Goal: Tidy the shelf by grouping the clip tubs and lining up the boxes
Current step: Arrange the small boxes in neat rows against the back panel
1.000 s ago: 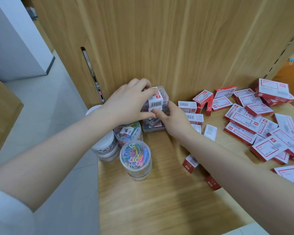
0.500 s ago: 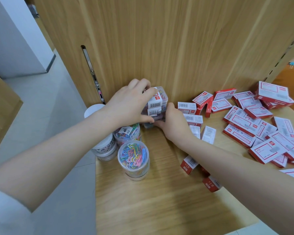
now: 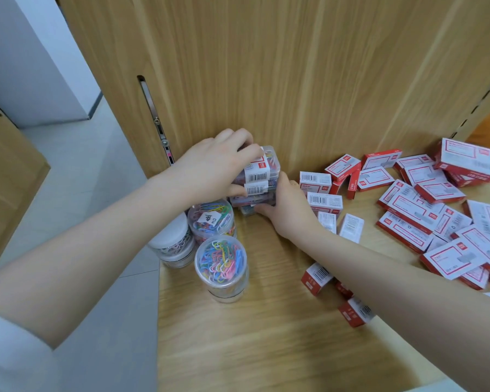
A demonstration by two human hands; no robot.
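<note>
Since a second ago the stack of clear clip tubs (image 3: 259,179) has barely shifted, still tight in the back left corner of the shelf (image 3: 266,335), behind the round tubs (image 3: 221,264). Grouping looks nearly done; red boxes (image 3: 425,205) lie scattered to the right, not lined up. Left hand (image 3: 218,168) grips the stack's top, fingers curled over. Right hand (image 3: 286,205) holds its base, thumb against the side.

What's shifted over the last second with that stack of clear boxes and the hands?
Little: the right hand slid lower along the stack of clear clip boxes, fingers now at its base. The left hand keeps gripping the top. Round tubs and red boxes stayed put.
</note>
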